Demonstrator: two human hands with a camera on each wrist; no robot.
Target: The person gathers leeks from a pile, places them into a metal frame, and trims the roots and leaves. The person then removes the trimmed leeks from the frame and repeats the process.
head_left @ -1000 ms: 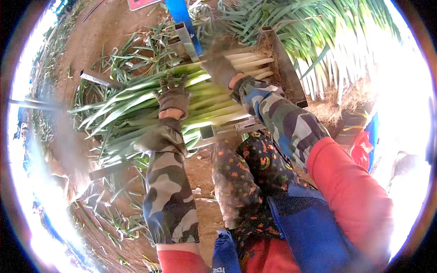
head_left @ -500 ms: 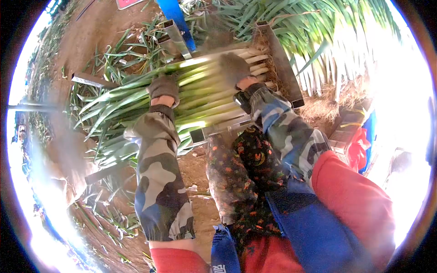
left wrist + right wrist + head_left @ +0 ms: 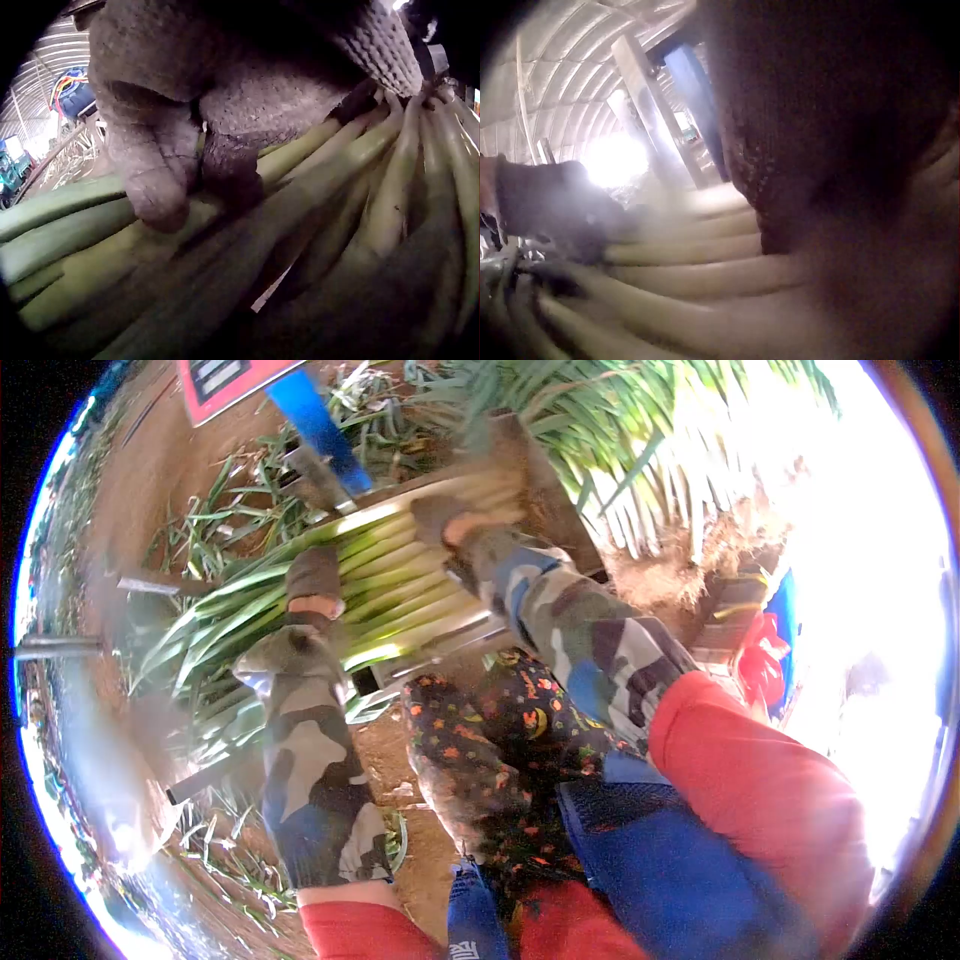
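Leeks lie side by side in a metal rack, green leaves to the left and white ends to the right. My gloved left hand is on the leaf side; in the left wrist view its bent fingers hold green stalks. Farther right, my gloved right hand lies over the pale stalks near the far edge. In the right wrist view the dark glove touches pale stalks; its fingertips are hidden.
More leeks with roots lie behind the rack at the right. A blue post and a red-edged panel stand beyond it. Metal bars stick out at the left, above loose leaves. A red bag is at the right.
The head view has shifted, so the rack appears farther left and the panel shows more. My left hand's fingers, spread flat over the leeks at first, are now curled down among them.
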